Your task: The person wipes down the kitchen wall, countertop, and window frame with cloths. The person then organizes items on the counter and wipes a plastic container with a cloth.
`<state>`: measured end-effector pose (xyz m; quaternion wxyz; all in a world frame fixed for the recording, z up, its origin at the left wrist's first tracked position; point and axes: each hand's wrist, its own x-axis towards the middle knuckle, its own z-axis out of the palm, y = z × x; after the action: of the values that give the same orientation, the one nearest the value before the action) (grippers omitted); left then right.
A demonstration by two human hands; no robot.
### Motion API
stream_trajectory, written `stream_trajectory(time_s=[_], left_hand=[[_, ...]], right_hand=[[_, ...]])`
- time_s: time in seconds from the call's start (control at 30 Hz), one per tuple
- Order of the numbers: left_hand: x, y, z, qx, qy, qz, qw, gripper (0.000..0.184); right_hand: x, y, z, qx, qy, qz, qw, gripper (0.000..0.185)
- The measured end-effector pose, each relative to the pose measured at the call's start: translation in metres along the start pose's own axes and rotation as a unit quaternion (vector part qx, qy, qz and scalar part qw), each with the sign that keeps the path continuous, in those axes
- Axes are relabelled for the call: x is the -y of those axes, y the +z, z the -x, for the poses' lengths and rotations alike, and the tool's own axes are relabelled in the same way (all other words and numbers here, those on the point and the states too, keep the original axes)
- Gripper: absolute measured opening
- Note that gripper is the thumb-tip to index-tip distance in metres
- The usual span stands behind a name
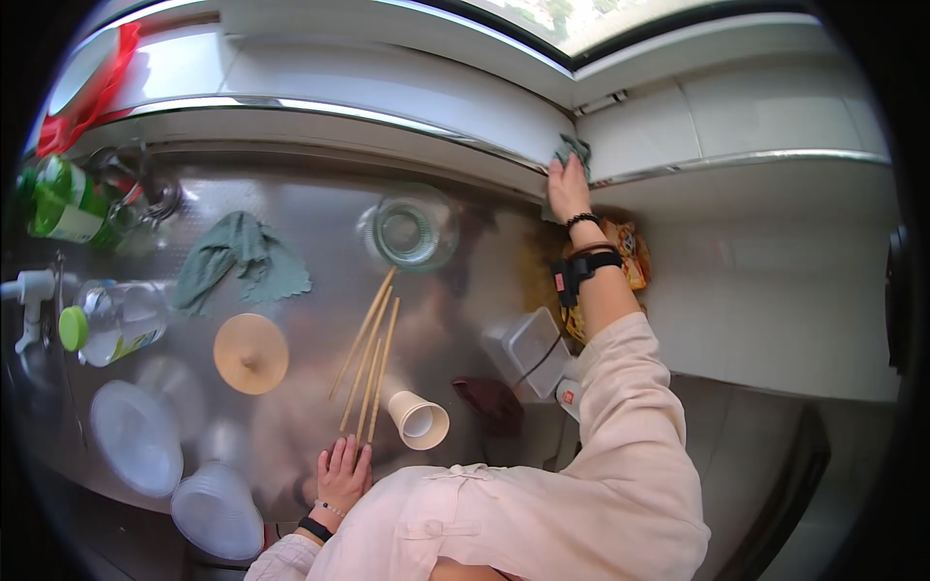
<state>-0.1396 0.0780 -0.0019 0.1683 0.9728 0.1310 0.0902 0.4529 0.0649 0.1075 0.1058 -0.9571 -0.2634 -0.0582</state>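
My right hand [569,188] reaches up to the corner of the tiled ledge, its fingers pressed on a dark green cloth [573,150]. My left hand [343,471] lies flat on the front edge of the steel counter [291,426], fingers spread, just below several wooden chopsticks [370,363]. Right of the chopsticks, a stack of paper cups [418,422] lies on its side. A glass bowl [407,230] stands beyond their upper ends. Another green cloth [240,259] lies crumpled on the counter, above a round wooden lid [251,354].
At the left are a green bottle [70,201], a clear jar with a green cap [121,321] and white plastic bowls [137,438]. A red basket [118,73] sits upper left. Near my right arm are a clear container [528,353] and an orange packet [632,254].
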Motion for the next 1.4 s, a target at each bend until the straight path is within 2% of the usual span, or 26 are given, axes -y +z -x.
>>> stream_trajectory(time_s=[0.13, 0.27, 0.3, 0.37, 0.43, 0.5, 0.57, 0.6, 0.63, 0.67, 0.73, 0.77, 0.9, 1.0, 1.03, 1.1, 1.13, 1.17, 1.23, 1.3, 1.33, 1.4], left_hand=[[-0.001, 0.000, 0.000, -0.003, 0.000, 0.003, 1.000, 0.040], [0.000, 0.000, 0.000, -0.004, 0.007, 0.002, 1.000, 0.039], [0.000, -0.001, 0.000, -0.003, 0.013, 0.001, 1.000, 0.039], [-0.002, 0.000, 0.000, 0.009, 0.000, 0.011, 1.000, 0.040], [-0.002, 0.001, 0.001, 0.011, 0.003, 0.010, 1.000, 0.041], [-0.001, -0.002, 0.003, 0.018, 0.005, 0.009, 1.000, 0.042], [-0.003, -0.002, 0.000, 0.019, -0.001, 0.015, 1.000, 0.042], [-0.004, -0.003, 0.000, 0.021, -0.002, 0.016, 1.000, 0.042], [-0.004, -0.004, -0.001, 0.017, 0.000, 0.017, 1.000, 0.042], [-0.002, -0.005, -0.003, 0.012, 0.002, 0.017, 1.000, 0.042], [-0.001, -0.005, -0.002, 0.003, 0.003, 0.014, 1.000, 0.042], [-0.002, -0.004, -0.003, -0.006, 0.003, 0.011, 1.000, 0.042], [-0.003, -0.010, -0.003, 0.001, -0.005, 0.022, 1.000, 0.042], [-0.007, -0.015, -0.008, 0.030, -0.011, 0.022, 0.999, 0.043], [-0.007, -0.015, -0.009, 0.029, -0.011, 0.027, 0.999, 0.043], [-0.007, -0.017, -0.007, 0.037, -0.011, 0.018, 0.999, 0.044], [-0.008, -0.019, -0.008, 0.042, -0.018, 0.022, 0.999, 0.044], [-0.009, -0.017, -0.008, 0.042, -0.025, 0.027, 0.998, 0.044], [-0.008, -0.011, -0.005, 0.025, -0.020, 0.019, 0.999, 0.045], [-0.009, -0.011, -0.004, 0.027, -0.024, 0.031, 0.999, 0.045], [-0.010, -0.010, -0.004, 0.029, -0.026, 0.038, 0.999, 0.044], [-0.010, -0.006, -0.002, 0.013, -0.018, 0.031, 0.999, 0.043]], right_hand=[[0.049, 0.023, -0.018, 0.009, -0.018, 0.011, 1.000, 0.062], [0.203, 0.024, -0.001, 0.114, -0.110, 0.074, 0.985, 0.068], [0.240, 0.017, 0.011, 0.140, -0.111, 0.013, 0.984, 0.068], [0.296, 0.025, 0.017, 0.158, -0.133, -0.022, 0.978, 0.072], [0.324, 0.030, 0.029, 0.136, -0.180, -0.082, 0.971, 0.073], [0.314, 0.030, 0.031, 0.130, -0.219, -0.118, 0.960, 0.073], [0.282, 0.025, 0.028, 0.129, -0.210, -0.088, 0.965, 0.071], [0.257, 0.029, 0.021, 0.091, -0.207, -0.015, 0.974, 0.067], [0.228, 0.031, 0.017, 0.050, -0.178, -0.013, 0.983, 0.065], [0.201, 0.023, 0.012, 0.077, -0.114, -0.032, 0.990, 0.067], [0.123, 0.041, -0.012, 0.055, -0.083, 0.041, 0.994, 0.071], [0.120, 0.022, 0.000, 0.052, 0.015, -0.032, 0.998, 0.072], [0.160, 0.021, 0.004, 0.098, 0.033, 0.001, 0.995, 0.070], [0.218, 0.029, 0.025, 0.129, -0.120, 0.002, 0.984, 0.068], [0.232, 0.028, 0.033, 0.086, -0.152, -0.067, 0.982, 0.061], [0.231, 0.036, 0.033, -0.027, -0.226, -0.073, 0.971, 0.048], [0.220, 0.049, 0.022, -0.127, -0.277, -0.148, 0.941, 0.035], [0.224, 0.012, 0.033, -0.001, -0.137, -0.150, 0.979, 0.027], [0.204, -0.007, 0.030, -0.021, -0.074, -0.153, 0.985, 0.022], [0.175, -0.034, 0.036, 0.000, -0.061, -0.304, 0.951, 0.023], [0.161, -0.045, 0.044, -0.004, -0.053, -0.300, 0.953, 0.023], [0.147, -0.082, 0.073, 0.119, 0.103, -0.479, 0.864, 0.024]])
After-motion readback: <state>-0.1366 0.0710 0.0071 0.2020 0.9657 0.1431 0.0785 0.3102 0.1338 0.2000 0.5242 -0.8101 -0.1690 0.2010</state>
